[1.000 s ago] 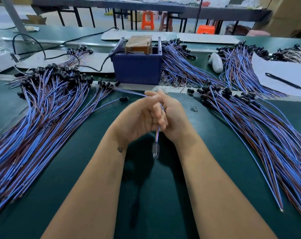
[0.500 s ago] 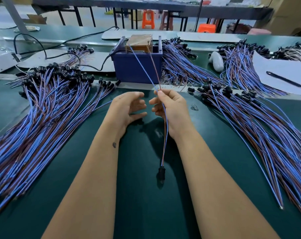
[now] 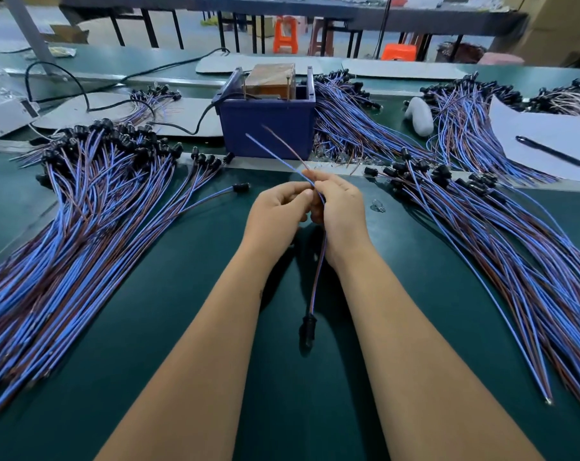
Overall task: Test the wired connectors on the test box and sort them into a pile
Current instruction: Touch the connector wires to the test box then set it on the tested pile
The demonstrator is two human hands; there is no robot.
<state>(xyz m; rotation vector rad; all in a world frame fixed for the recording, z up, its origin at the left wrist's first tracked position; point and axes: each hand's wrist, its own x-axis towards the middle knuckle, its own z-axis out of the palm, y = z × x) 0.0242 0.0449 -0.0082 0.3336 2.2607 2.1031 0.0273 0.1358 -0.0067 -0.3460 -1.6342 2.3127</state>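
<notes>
I see the wire ends now off the test box (image 3: 268, 128) at upper centre; left hand (image 3: 275, 212) has rejoined right hand (image 3: 340, 211) — both fingers pinch the wired connector (image 3: 308, 331), dangling mid-frame; testing seems done — piling likely next.

Right hand (image 3: 340, 212) pinching a blue-and-brown wire pair (image 3: 318, 271), left hand (image 3: 275, 212) touching it at the same spot — bare ends splayed toward the blue test box (image 3: 268, 128), black connector (image 3: 308, 331) hanging over the green mat (image 3: 182, 327), wire piles left (image 3: 75, 234) and right (image 3: 514, 261).
</notes>
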